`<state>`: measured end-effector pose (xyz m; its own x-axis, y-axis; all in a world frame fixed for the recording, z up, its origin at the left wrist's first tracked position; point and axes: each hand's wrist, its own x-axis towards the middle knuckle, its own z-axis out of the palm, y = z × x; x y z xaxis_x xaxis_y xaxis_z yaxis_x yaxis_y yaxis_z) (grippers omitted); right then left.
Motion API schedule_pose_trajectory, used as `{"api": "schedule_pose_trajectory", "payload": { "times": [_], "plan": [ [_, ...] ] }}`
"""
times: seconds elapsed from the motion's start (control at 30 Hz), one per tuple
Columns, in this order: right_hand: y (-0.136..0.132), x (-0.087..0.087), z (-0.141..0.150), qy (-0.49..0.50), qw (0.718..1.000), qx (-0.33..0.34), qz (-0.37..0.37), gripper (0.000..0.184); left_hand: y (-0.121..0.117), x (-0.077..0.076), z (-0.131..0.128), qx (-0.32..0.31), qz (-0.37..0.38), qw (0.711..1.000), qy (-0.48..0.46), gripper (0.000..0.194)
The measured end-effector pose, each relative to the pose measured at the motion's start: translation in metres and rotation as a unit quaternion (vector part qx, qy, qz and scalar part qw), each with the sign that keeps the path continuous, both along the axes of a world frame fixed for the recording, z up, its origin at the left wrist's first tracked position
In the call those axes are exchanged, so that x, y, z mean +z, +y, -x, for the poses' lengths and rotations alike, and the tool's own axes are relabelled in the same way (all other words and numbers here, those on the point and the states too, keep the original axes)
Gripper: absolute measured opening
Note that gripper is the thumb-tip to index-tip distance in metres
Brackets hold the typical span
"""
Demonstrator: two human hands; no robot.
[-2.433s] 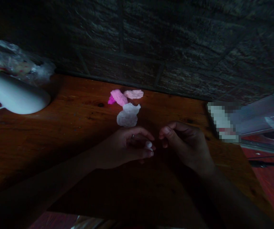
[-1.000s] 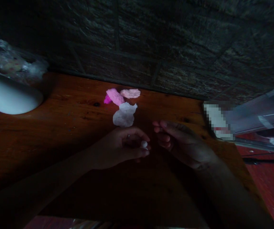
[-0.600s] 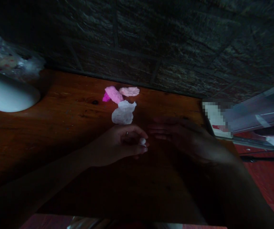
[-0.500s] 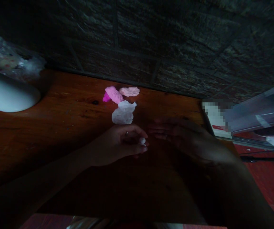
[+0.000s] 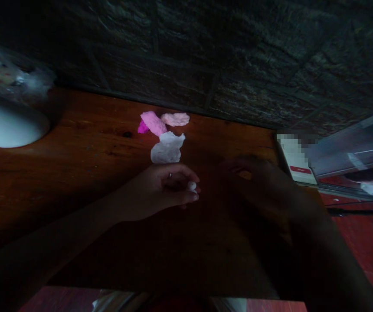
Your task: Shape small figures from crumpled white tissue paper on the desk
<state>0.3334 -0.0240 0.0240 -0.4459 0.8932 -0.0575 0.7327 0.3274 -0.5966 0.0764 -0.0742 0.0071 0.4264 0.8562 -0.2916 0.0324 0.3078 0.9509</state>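
Observation:
My left hand [image 5: 168,188] is closed, its thumb and fingertips pinching a small white clay ball [image 5: 192,186] above the table. To its right, my right hand [image 5: 258,180] hovers with curved, parted fingers and a gap between them; it is dark and slightly blurred, and nothing shows in it. Just beyond my left hand lies a torn, flattened piece of white clay [image 5: 167,148]. Behind that are a light pink clay lump [image 5: 154,123], a pale peach one [image 5: 176,119] and a bright magenta one [image 5: 142,127], close together.
The wooden table [image 5: 108,164] runs back to a dark stone-patterned wall [image 5: 186,56]. A white rounded vessel [image 5: 11,123] and a crumpled clear plastic bag [image 5: 17,80] sit at the left. A phone [image 5: 299,162] with a lit screen lies at the right edge.
My right hand has drawn slightly away from my left, and its straight fingers have curved. My left hand keeps hold of the white clay ball. The view has shifted a little.

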Motion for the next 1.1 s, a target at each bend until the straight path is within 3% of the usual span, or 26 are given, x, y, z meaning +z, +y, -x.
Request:
{"api": "schedule_pose_trajectory", "payload": {
  "times": [0.07, 0.23, 0.43, 0.67, 0.83, 0.97, 1.1],
  "plan": [
    [0.006, 0.002, -0.015, -0.026, 0.999, 0.012, 0.022, 0.022, -0.001, 0.0, 0.0, 0.0, 0.003, 1.0, -0.005, 0.024],
    [0.02, 0.003, -0.05, 0.015, 0.993, 0.029, 0.112, 0.024, -0.001, 0.0, 0.0, 0.0, -0.002, 1.0, -0.003, 0.023],
    [0.023, 0.001, -0.051, -0.015, 0.983, 0.048, 0.175, 0.031, 0.0, 0.001, -0.001, -0.002, -0.002, 1.0, -0.008, 0.022],
    [0.021, -0.005, -0.049, -0.045, 0.991, 0.065, 0.112, 0.022, -0.001, 0.0, 0.0, -0.001, -0.002, 1.0, -0.008, 0.023],
    [0.016, 0.006, -0.034, -0.022, 0.996, 0.051, 0.071, 0.013, -0.001, -0.002, 0.0, -0.003, -0.014, 1.0, 0.001, 0.024],
    [0.01, 0.018, -0.022, -0.013, 0.998, 0.018, 0.063, 0.016, -0.001, -0.001, 0.0, -0.003, -0.005, 1.0, -0.007, 0.024],
    [0.013, 0.015, -0.03, -0.005, 0.999, -0.009, 0.044, 0.022, -0.001, -0.001, -0.001, 0.0, -0.005, 1.0, -0.005, 0.024]
  ]
}}
